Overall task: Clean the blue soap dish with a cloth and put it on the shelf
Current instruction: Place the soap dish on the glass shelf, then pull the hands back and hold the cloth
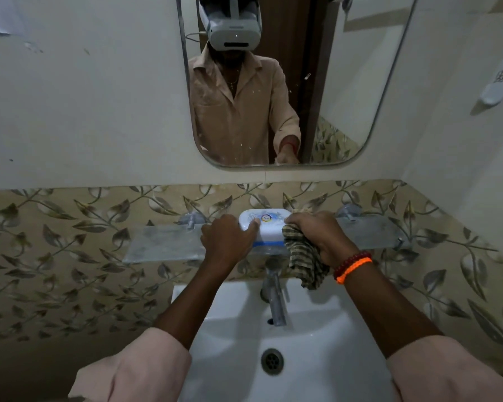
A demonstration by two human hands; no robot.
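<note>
Resting on the glass wall shelf (pixel 163 245), the white-lidded blue plastic soap dish (pixel 269 230) is gripped at its left end by the left hand (pixel 228 242). Just right, the right hand (pixel 320 236) clutches a bunched checked cloth (pixel 304 261) touching the dish, above the steel tap (pixel 275 297) and white basin (pixel 244 338); a mirror (pixel 346 82) hangs farther up.

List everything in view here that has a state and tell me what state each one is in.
soap dish: lid on, sitting on the shelf
shelf: glass, wall-mounted, smeared
cloth: bunched, hanging from the right hand
left hand: gripping the soap dish's left end
right hand: gripping the cloth against the dish's right end
tap: no water running
sink: drain open, no water pooled
</note>
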